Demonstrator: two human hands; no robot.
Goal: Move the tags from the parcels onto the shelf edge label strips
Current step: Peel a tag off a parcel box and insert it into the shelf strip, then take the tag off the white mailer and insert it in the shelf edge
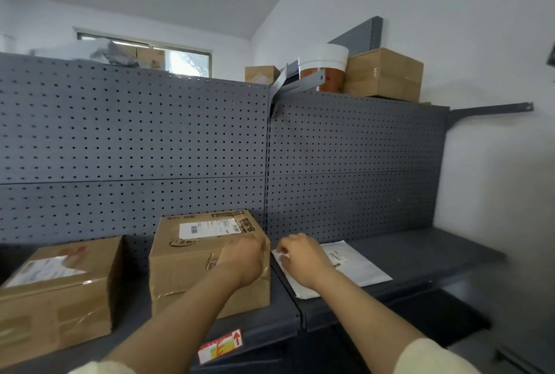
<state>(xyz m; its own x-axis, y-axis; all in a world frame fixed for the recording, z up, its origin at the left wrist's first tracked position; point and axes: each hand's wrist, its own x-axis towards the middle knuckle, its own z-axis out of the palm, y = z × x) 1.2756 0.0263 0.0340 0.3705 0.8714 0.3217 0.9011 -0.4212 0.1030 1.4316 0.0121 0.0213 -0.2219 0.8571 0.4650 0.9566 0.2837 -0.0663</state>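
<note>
At the grey shelf (420, 253), my left hand (240, 262) presses on the right front corner of the middle cardboard parcel (192, 271), fingers curled over the edge; whether they pinch anything I cannot tell. My right hand (303, 259) rests on the flat white mailer (357, 268) just beside that box, fingertips bunched near its upper left corner, seemingly picking at something small there, though any tag is hidden under the fingers. One red-and-white tag (220, 346) already sits on the shelf edge label strip (264, 333) below the box. To do this well, I judge I should pin the mailer flat, lift the tag from one corner and peel slowly, so it comes away whole. A second box (57, 289) waits to the left.
</note>
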